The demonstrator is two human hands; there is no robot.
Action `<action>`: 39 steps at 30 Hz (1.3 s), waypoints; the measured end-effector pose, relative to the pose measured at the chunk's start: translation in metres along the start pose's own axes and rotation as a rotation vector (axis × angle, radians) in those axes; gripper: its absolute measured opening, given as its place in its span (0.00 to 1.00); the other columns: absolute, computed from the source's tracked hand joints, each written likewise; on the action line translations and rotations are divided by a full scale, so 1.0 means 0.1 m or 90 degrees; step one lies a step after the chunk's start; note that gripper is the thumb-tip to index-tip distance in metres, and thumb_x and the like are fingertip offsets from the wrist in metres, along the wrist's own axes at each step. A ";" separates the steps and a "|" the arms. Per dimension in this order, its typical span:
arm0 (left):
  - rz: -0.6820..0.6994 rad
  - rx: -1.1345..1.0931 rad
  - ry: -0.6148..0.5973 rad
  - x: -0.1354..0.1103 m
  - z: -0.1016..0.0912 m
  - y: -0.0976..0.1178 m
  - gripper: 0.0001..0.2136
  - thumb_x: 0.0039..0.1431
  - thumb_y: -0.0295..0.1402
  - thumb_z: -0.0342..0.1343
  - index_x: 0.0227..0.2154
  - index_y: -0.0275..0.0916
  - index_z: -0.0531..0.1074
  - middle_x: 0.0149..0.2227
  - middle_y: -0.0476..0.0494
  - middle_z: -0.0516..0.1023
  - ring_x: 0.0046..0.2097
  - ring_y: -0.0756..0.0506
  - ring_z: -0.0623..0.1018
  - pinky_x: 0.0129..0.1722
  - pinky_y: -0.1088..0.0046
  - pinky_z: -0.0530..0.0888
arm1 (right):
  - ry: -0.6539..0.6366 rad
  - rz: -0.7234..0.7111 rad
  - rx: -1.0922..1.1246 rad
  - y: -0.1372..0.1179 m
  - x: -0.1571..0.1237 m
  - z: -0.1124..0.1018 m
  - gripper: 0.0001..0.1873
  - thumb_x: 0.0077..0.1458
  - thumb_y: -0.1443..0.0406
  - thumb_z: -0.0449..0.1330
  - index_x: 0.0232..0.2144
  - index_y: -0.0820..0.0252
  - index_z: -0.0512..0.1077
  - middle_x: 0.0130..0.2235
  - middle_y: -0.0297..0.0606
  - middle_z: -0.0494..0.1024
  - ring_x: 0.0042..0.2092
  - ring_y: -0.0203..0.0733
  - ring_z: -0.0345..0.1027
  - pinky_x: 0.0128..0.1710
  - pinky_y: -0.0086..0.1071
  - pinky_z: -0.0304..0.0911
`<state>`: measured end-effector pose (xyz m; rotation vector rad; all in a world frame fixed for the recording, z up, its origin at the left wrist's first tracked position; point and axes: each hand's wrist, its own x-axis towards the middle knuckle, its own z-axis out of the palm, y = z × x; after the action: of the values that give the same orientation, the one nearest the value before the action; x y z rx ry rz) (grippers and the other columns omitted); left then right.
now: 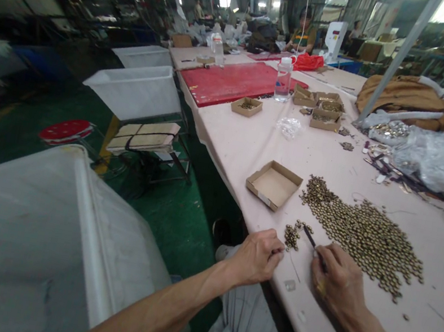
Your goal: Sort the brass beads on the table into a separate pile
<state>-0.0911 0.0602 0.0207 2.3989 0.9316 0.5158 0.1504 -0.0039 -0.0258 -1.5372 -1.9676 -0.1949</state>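
My right hand (337, 278) rests on the table, its fingers wrapped round a slim, dark, pen-like tool (309, 237). The tool's tip points at a small cluster of brass-coloured metal studs (292, 237). At the table's edge, just left of that cluster, my left hand (260, 256) is closed with fingertips pinched; what it holds, if anything, is too small to make out. Beyond my right hand spreads a large pile of similar round studs (360, 230). An open, shallow cardboard box (274, 182) sits behind the small cluster, with its bottom bare.
Smaller boxes with metal parts (247, 106) stand further back, near a water bottle (283, 79) and a red board (232, 81). Plastic bags (442, 159) and brown fabric (413, 102) lie at right. White bins (81, 210) and a red stool (65, 130) are left. A person (304, 34) sits far behind.
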 end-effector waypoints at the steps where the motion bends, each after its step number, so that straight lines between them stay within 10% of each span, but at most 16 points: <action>1: 0.001 -0.001 0.001 0.00 0.00 0.00 0.07 0.63 0.29 0.52 0.33 0.37 0.74 0.32 0.45 0.71 0.35 0.47 0.73 0.38 0.71 0.69 | 0.002 0.002 -0.005 0.00 -0.01 0.00 0.08 0.58 0.69 0.58 0.41 0.60 0.73 0.36 0.41 0.73 0.39 0.42 0.68 0.40 0.35 0.64; 39: 0.006 0.017 -0.002 0.01 -0.01 0.00 0.07 0.62 0.28 0.52 0.29 0.37 0.72 0.30 0.46 0.69 0.34 0.49 0.72 0.35 0.73 0.67 | 0.006 0.069 -0.067 0.03 0.03 0.03 0.06 0.58 0.68 0.57 0.38 0.59 0.73 0.34 0.39 0.72 0.36 0.40 0.66 0.39 0.33 0.59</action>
<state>-0.0909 0.0610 0.0218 2.4293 0.9312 0.5057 0.1520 0.0014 -0.0273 -1.7015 -1.8870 -0.2642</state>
